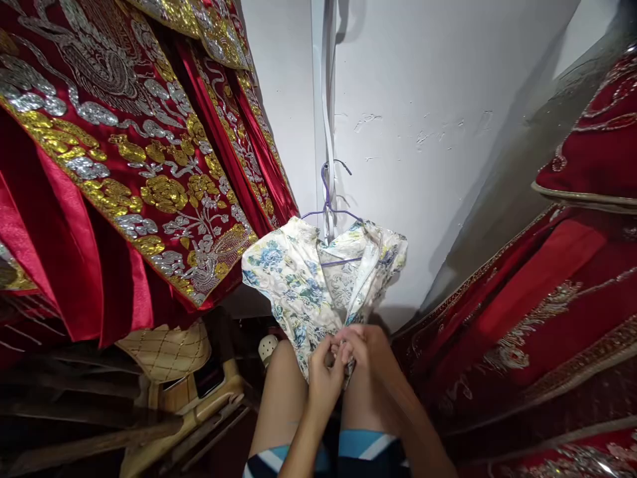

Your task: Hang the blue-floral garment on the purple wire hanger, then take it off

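Observation:
A white floral blouse with blue flowers is spread on a purple hanger, its neck and upper front lying open. Both hands meet low on the blouse's front, just above my knees. My left hand is closed in a pinch on the front edge. Beside it, touching, my right hand also has its fingers drawn together on the blouse. The small spot between the fingertips is hidden, so any fastener there cannot be made out.
Red garments with gold and silver embroidery hang on the left, and more red embroidered cloth on the right. A white wall with a vertical strip stands ahead. A wooden chair is at lower left, near a light clog.

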Available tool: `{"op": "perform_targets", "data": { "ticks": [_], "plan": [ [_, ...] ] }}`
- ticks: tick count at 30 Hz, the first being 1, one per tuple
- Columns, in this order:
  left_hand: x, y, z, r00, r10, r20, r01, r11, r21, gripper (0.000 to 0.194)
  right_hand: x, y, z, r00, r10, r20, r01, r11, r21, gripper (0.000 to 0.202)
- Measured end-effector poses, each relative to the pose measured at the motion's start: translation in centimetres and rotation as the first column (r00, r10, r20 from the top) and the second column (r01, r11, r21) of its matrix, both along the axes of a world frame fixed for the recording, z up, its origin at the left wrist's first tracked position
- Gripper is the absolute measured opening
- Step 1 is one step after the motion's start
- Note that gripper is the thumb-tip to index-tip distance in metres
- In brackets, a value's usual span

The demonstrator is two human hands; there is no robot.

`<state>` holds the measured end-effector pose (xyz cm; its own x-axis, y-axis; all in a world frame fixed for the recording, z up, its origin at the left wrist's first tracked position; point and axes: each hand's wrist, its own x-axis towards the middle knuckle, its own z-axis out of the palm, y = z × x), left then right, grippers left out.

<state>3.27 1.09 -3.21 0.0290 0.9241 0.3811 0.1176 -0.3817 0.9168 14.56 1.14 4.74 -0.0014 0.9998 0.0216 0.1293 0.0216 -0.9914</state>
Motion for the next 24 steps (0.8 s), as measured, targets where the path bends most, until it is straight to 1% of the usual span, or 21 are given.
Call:
{"op": "perform_targets", "data": {
  "ticks": [1,3,5,7,8,9,10,12,13,14,15,16,17,18,19,20,21,22,24],
  "plan": [
    [-0.1,0.2,0.0,0.998,0.002,-0.059,-0.001,1.0,0.023,0.022,0.3,1.1,1.4,0.999,-0.014,-0.049,0.013,1.0,-0.013,0.031],
    [-0.5,0.7,0.0,0.984,-0.001,-0.178,0.011,0.999,0.054,0.025,0.8,3.6,4.7,0.991,-0.03,-0.13,0.029,1.0,-0.011,0.033],
    [-1.1,1.0,0.0,0.96,-0.04,-0.276,0.056,0.997,0.048,0.025,1.1,5.9,8.2,0.979,0.025,-0.201,-0.001,0.993,0.12,0.033],
    [-1.6,1.2,0.1,0.926,-0.109,-0.361,0.117,0.993,0.002,0.023,1.1,7.7,11.3,0.963,0.06,-0.264,0.004,0.972,0.236,0.031],
    [-1.8,1.3,0.1,0.91,-0.137,-0.392,0.138,0.99,-0.026,0.022,1.0,8.2,12.4,0.954,0.07,-0.29,0.014,0.961,0.277,0.03],
    [-1.9,1.4,0.3,0.896,-0.163,-0.413,0.155,0.986,-0.052,0.021,0.8,8.5,13.1,0.947,0.078,-0.312,0.021,0.953,0.303,0.029],
    [-2.1,1.5,0.6,0.884,-0.189,-0.427,0.172,0.982,-0.077,0.021,0.6,8.6,13.5,0.941,0.088,-0.326,0.021,0.948,0.317,0.029],
    [-2.4,1.9,1.8,0.872,-0.241,-0.426,0.215,0.971,-0.109,0.019,0.2,8.4,13.4,0.938,0.119,-0.327,-0.007,0.946,0.324,0.029],
    [-2.6,2.2,2.8,0.874,-0.257,-0.412,0.236,0.966,-0.104,0.018,0.1,8.2,13.1,0.938,0.131,-0.32,-0.023,0.947,0.321,0.03],
    [-2.8,2.6,4.1,0.883,-0.258,-0.392,0.247,0.966,-0.078,0.017,0.0,7.9,12.7,0.94,0.138,-0.312,-0.034,0.948,0.318,0.031],
    [-3.1,3.0,5.7,0.903,-0.229,-0.364,0.235,0.972,-0.027,0.017,-0.1,7.7,12.3,0.944,0.138,-0.3,-0.038,0.948,0.315,0.032],
    [-3.4,3.6,7.5,0.931,-0.164,-0.327,0.192,0.98,0.054,0.019,0.0,7.4,12.0,0.95,0.128,-0.285,-0.033,0.949,0.314,0.033],
    [-3.6,4.2,9.5,0.958,-0.072,-0.278,0.117,0.982,0.151,0.021,0.0,7.2,11.8,0.957,0.115,-0.266,-0.027,0.949,0.314,0.033],
    [-3.8,4.9,11.6,0.974,0.045,-0.22,0.012,0.968,0.252,0.023,0.1,6.9,11.7,0.964,0.103,-0.243,-0.021,0.948,0.318,0.033],
    [-4.0,5.7,13.6,0.976,0.131,-0.176,-0.062,0.935,0.349,0.028,0.2,6.6,11.8,0.971,0.097,-0.219,-0.02,0.944,0.329,0.033],
    [-4.0,6.4,15.5,0.972,0.169,-0.165,-0.082,0.897,0.435,0.034,0.4,6.5,12.0,0.976,0.099,-0.196,-0.026,0.938,0.345,0.033],
    [-3.8,7.1,17.2,0.965,0.174,-0.198,-0.057,0.871,0.488,0.034,0.5,6.4,12.1,0.979,0.102,-0.178,-0.031,0.931,0.363,0.033],
    [-3.5,7.8,18.6,0.956,0.162,-0.243,-0.012,0.853,0.522,0.028,0.6,6.4,12.3,0.98,0.105,-0.17,-0.032,0.923,0.384,0.033],
    [-2.7,8.9,20.4,0.931,0.141,-0.337,0.079,0.824,0.562,0.02,0.7,7.1,12.0,0.975,0.093,-0.203,0.0,0.908,0.418,0.031]
  ]
}}
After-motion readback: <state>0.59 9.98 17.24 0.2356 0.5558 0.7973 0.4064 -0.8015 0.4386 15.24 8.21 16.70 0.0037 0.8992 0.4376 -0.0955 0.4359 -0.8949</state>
